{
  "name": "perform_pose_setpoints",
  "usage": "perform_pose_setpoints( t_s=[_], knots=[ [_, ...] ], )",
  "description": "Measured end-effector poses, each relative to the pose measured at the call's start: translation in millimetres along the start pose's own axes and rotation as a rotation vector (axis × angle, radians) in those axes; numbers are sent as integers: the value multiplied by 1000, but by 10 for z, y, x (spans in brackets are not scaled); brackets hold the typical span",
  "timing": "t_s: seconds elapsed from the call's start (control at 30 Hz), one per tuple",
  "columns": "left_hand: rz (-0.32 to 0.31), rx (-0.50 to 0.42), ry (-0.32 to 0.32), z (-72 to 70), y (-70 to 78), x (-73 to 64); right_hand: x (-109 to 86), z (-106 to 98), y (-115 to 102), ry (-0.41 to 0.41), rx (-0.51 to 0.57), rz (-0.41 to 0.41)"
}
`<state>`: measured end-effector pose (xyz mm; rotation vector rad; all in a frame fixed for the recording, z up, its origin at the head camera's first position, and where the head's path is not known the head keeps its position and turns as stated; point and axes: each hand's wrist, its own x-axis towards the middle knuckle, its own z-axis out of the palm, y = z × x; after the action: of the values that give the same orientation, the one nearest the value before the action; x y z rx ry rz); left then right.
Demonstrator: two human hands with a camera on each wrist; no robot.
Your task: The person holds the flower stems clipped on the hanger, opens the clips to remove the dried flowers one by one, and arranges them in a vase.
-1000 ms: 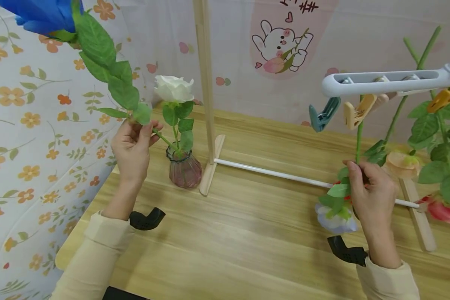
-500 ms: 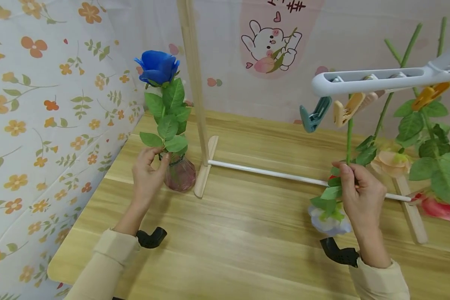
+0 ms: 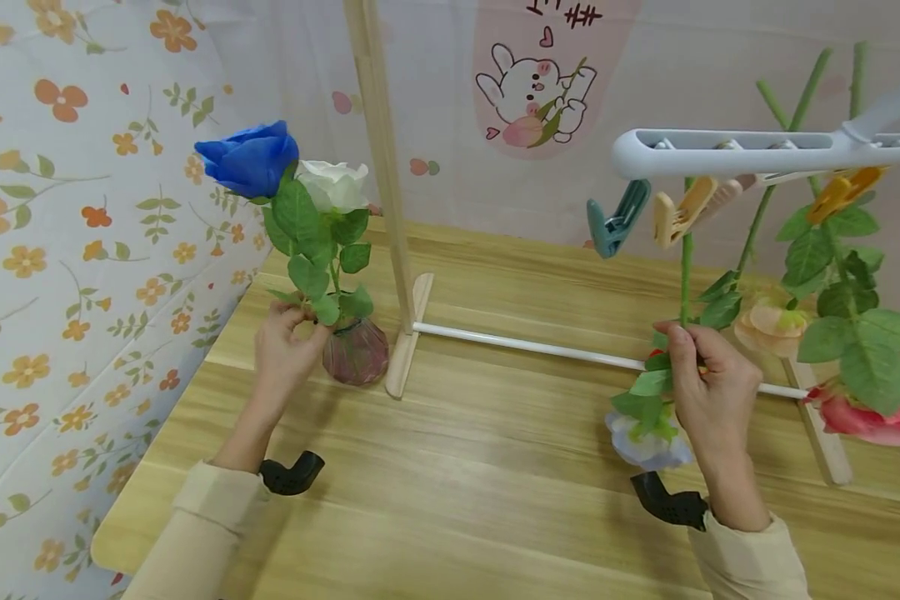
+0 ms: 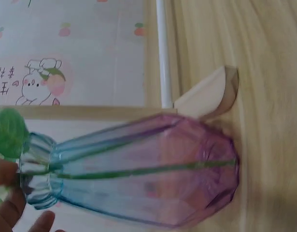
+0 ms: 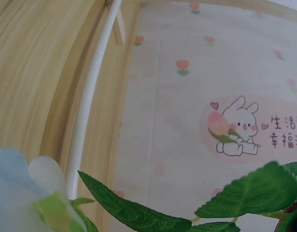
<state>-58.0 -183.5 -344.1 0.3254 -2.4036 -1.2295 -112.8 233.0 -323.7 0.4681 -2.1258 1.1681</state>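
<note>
At the mouth of the ribbed glass vase (image 3: 356, 354), my left hand (image 3: 288, 354) pinches the stem of the blue rose (image 3: 249, 160), which leans left. A white rose (image 3: 335, 185) stands in that vase beside it. Through the blue-to-purple glass (image 4: 138, 154) in the left wrist view, two green stems show, one reaching the base. On the right, my right hand (image 3: 712, 383) grips the stem of a pale blue-white flower (image 3: 648, 442) hanging head down below a beige clip (image 3: 682, 212). In the right wrist view its petals (image 5: 18, 188) and leaves fill the bottom.
A white clip hanger (image 3: 727, 154) spans the upper right, with a teal clip (image 3: 617, 221) and an orange clip (image 3: 843, 196). A peach flower (image 3: 772, 325) and a pink flower (image 3: 877, 415) hang upside down there. A wooden post (image 3: 382, 167) and white rod (image 3: 525, 343) stand behind.
My left hand has brought the blue rose down and right from the upper left to the vase mouth; over the last half second the bloom tipped left. My right hand keeps its hold.
</note>
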Motion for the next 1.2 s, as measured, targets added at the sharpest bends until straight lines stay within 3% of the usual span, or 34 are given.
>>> perform_pose_setpoints(
  t_s=[0.1, 0.17, 0.33, 0.43, 0.8, 0.97, 1.07, 1.2],
  knots=[
    [-1, -49, -30, -40, 15, 29, 4, 11, -11, -2, -15, -7],
    [39, -77, -29, -51, 14, 46, 5, 16, -18, -1, -17, -6],
    [204, -103, 72, -37, 24, 76, 2, 16, -21, 8, -22, -7],
    [236, -112, 137, -28, 65, 77, 4, 16, -19, 7, -25, -11],
    [179, -133, 176, -58, 219, 57, 8, 29, -10, -1, -34, -10],
    [109, -31, 95, -80, 181, 54, 6, 31, -13, -1, -44, -13],
    [125, 37, 39, -60, 115, 59, 5, 28, -11, -2, -45, -18],
    [177, 52, 42, -22, 31, 63, 3, 29, -11, -1, -33, -14]
  ],
)
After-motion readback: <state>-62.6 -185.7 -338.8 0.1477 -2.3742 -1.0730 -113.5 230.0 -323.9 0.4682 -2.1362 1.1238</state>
